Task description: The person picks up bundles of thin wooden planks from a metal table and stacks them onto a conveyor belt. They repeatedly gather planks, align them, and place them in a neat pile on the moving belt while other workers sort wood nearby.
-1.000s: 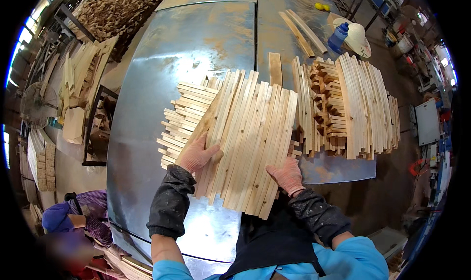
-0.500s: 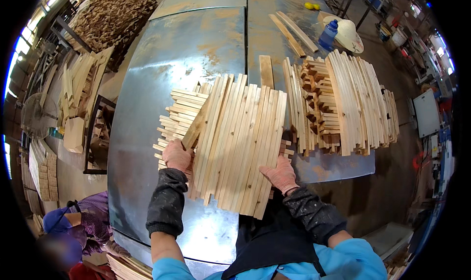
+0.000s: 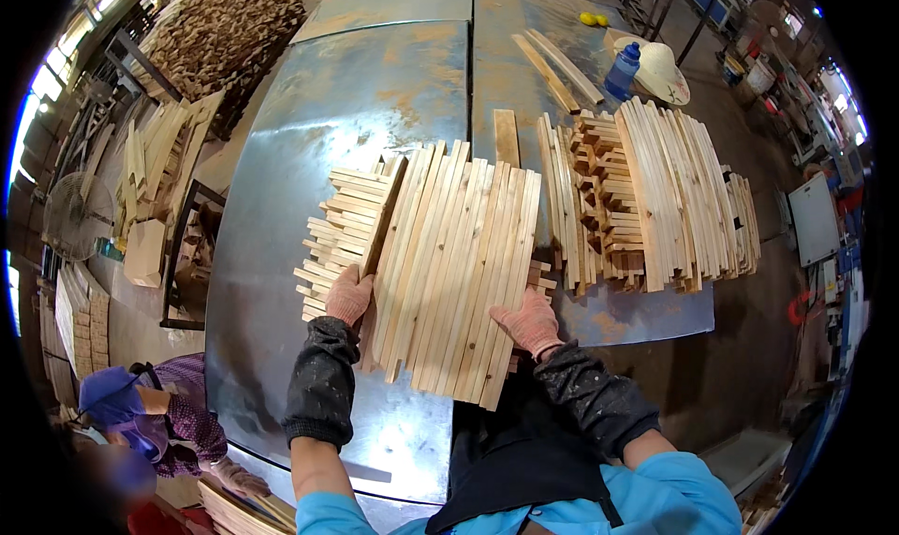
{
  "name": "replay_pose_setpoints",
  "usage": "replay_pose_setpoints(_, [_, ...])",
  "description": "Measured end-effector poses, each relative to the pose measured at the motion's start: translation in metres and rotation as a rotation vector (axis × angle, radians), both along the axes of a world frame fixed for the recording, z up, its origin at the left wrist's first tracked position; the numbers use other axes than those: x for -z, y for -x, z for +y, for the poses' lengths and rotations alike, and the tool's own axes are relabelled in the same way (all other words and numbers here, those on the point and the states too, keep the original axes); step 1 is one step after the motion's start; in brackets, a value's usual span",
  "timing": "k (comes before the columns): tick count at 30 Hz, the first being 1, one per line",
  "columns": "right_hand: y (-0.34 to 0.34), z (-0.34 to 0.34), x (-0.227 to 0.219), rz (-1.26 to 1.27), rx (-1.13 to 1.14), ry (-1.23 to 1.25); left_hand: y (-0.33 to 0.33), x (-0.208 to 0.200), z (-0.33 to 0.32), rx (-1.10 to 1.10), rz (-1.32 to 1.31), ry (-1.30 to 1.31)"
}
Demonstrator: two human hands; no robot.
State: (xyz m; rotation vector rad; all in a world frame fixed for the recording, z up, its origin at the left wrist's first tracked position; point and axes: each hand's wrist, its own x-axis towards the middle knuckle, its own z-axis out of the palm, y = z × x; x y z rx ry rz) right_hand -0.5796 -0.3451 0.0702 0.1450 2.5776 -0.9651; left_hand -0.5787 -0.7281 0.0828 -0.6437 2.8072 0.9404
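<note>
A layer of pale wooden strips (image 3: 459,263) lies side by side, pointing away from me, on top of a crosswise layer of strips (image 3: 342,216) whose ends stick out at the left. My left hand (image 3: 349,296), in a pink work glove, is closed on the near end of a darker-edged wooden strip (image 3: 386,218) at the layer's left edge. My right hand (image 3: 529,321), gloved too, grips the right edge of the layer near its close end. Its thumb lies over the top; the other fingers are partly hidden at the side.
A second stack of strips (image 3: 670,193) stands at right on the metal table (image 3: 272,207). Beyond it are a blue bottle (image 3: 623,70), a pale hat (image 3: 663,71) and two loose strips (image 3: 559,66). A co-worker (image 3: 169,413) is at lower left. A fan (image 3: 77,215) stands left.
The darker-edged strip at the left has swung from a slant over the layer to nearly in line with its edge. My left hand has shifted slightly right with it.
</note>
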Motion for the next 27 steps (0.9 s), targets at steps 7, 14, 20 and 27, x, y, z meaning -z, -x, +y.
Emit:
replay_pose_setpoints(7, [0.005, 0.008, 0.004, -0.025, -0.035, 0.03, 0.016, 0.009, 0.0, 0.072, -0.016, -0.099])
replay_pose_setpoints(14, [-0.004, 0.041, -0.003, 0.091, -0.155, 0.129, 0.0, -0.024, 0.008, -0.071, 0.216, 0.064])
replay_pose_setpoints(20, [-0.023, 0.124, 0.002, -0.048, -0.318, 0.505, 0.047, -0.113, 0.135, 0.059, 0.06, -0.864])
replay_pose_setpoints(27, [-0.038, 0.226, 0.013, -0.141, -0.355, 0.505, 0.102, -0.103, 0.335, 0.152, -0.083, -1.139])
